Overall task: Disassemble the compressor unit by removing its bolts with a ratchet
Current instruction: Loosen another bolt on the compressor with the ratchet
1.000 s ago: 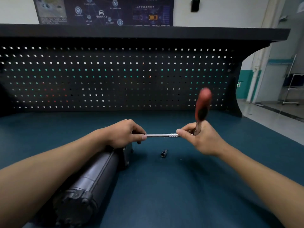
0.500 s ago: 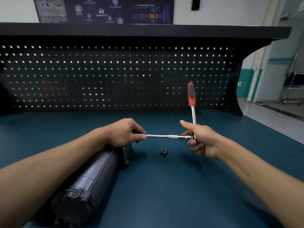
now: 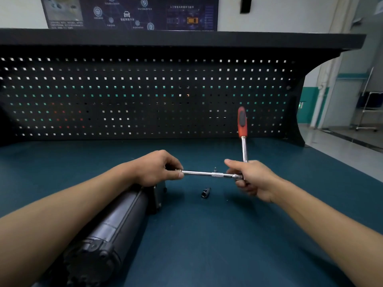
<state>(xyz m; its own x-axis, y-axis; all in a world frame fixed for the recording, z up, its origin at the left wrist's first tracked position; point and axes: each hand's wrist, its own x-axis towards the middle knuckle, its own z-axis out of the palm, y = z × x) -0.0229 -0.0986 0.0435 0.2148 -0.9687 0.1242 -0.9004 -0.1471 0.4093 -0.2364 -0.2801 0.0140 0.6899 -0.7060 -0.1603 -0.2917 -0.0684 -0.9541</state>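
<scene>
the compressor unit (image 3: pixel 116 220), a dark metal cylinder judged heavy and rigid, is laid lengthwise on the blue benchtop (image 3: pixel 217 245), its far end hidden beneath the left hand (image 3: pixel 155 168). the ratchet (image 3: pixel 242 125), judged stiff and slick on its chrome, is best taken by its red handle; its head is gripped in the right hand (image 3: pixel 253 178), handle upright. the extension bar (image 3: pixel 205 173) is pinched at its tip by the left hand. a loose socket (image 3: pixel 205 192) is seen below the bar.
</scene>
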